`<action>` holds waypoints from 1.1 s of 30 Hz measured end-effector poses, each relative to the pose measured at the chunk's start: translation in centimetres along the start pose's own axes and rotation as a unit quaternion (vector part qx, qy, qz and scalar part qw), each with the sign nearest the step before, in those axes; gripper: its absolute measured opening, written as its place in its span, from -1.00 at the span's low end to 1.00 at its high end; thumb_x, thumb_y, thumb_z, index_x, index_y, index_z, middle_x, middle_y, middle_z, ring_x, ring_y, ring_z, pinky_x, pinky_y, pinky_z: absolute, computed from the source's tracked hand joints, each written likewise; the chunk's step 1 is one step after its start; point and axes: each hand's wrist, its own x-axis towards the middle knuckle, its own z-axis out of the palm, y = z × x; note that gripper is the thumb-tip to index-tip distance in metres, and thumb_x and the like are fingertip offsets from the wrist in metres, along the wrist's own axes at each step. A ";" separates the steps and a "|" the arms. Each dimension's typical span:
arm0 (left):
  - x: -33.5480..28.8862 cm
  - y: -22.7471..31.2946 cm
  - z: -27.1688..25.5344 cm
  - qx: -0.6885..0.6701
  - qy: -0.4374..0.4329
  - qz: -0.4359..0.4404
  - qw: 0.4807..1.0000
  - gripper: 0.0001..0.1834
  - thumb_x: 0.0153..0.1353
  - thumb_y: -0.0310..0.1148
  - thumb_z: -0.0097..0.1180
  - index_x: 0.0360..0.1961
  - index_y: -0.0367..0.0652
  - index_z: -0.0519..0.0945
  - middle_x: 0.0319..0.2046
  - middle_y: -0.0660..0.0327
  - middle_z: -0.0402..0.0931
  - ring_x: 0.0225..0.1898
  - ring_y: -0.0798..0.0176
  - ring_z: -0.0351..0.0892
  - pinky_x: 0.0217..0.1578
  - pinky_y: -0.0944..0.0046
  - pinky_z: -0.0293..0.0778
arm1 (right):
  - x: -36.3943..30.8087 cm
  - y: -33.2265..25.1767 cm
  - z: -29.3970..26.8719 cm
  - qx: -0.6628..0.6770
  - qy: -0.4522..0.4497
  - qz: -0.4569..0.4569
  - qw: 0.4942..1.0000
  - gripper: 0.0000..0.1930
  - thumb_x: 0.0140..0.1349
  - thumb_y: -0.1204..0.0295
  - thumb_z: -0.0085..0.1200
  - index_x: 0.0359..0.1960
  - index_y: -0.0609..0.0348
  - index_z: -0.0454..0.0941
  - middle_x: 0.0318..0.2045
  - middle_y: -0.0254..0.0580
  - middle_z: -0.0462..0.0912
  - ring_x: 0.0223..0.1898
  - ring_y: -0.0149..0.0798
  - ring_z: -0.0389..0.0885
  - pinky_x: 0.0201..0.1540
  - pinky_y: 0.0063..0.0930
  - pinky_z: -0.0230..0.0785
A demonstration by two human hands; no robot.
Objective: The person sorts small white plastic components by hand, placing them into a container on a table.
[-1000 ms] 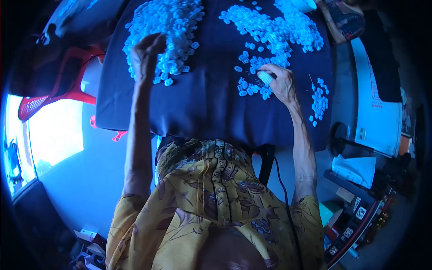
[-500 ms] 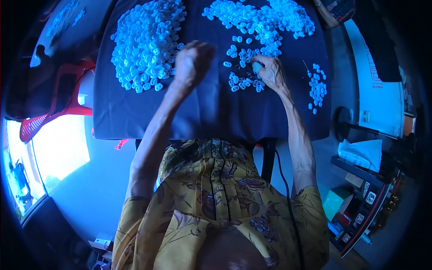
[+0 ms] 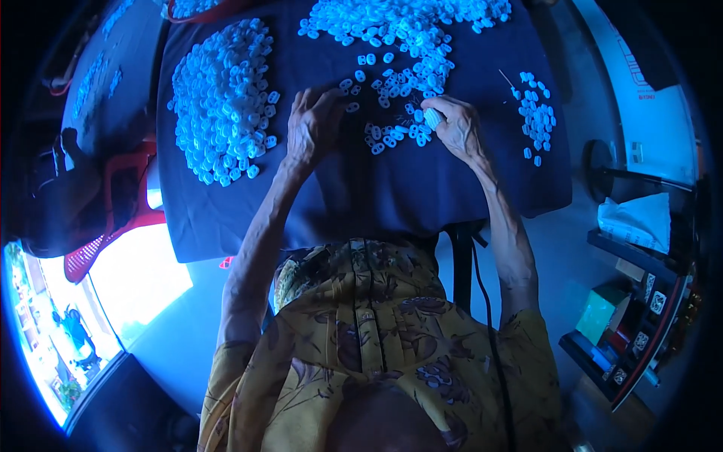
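Small pale oval plastic pieces, some showing two holes, lie over the dark cloth-covered table [image 3: 339, 203]. My left hand [image 3: 310, 129] is above the cloth between the large left heap [image 3: 222, 105] and the scattered pieces [image 3: 399, 83]. Its fingers are curled together, fingertips close to a few loose pieces; whatever they hold is hidden. My right hand [image 3: 461, 129], to the right of the scattered pieces, pinches a pale ribbed bundle [image 3: 434, 118] between thumb and fingers. Thin, dark bits lie on the cloth just left of that bundle.
Another heap [image 3: 392, 19] spreads along the far side. At the right is a small group of pieces [image 3: 536, 117] beside a thin needle-like stick [image 3: 505, 76]. A red chair [image 3: 124, 188] stands left of the table; a shelf rack [image 3: 625, 324] is at the right.
The view has shifted, so the table sits differently. My left hand has moved away from the left heap toward the scattered pieces. My right hand still grips the ribbed bundle.
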 end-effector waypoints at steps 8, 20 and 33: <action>-2.6 1.6 -2.5 -0.040 -0.016 -0.036 0.998 -0.67 -0.09 -0.39 0.16 -0.22 -0.16 0.50 -0.12 0.06 0.38 -0.03 -0.02 0.32 -0.04 0.11 0.29 | 2.2 0.2 0.5 -0.056 0.072 -0.102 0.991 -0.72 -0.19 0.72 -0.13 -0.38 0.28 0.51 -0.45 -0.05 0.51 -0.35 -0.07 0.48 -0.32 -0.36 0.35; -6.7 1.9 -4.1 0.052 -0.153 0.023 0.987 -0.55 -0.12 -0.39 0.16 -0.12 -0.19 0.42 -0.02 0.01 0.28 0.05 -0.06 0.23 0.03 -0.01 0.16 | 9.6 2.3 5.3 -0.152 0.071 -0.265 0.949 -0.94 -0.15 0.57 -0.01 -0.57 0.13 0.45 -0.63 -0.27 0.40 -0.46 -0.27 0.43 -0.34 -0.36 0.25; -6.6 2.0 -4.2 0.056 -0.151 0.033 0.986 -0.54 -0.13 -0.39 0.16 -0.11 -0.20 0.39 -0.03 -0.01 0.27 0.02 -0.09 0.23 0.00 -0.01 0.19 | 9.1 0.9 2.8 0.261 -0.053 -0.054 0.962 -0.81 0.03 0.54 -0.11 -0.34 0.26 0.52 -0.50 -0.23 0.57 -0.48 -0.43 0.52 -0.39 -0.59 0.35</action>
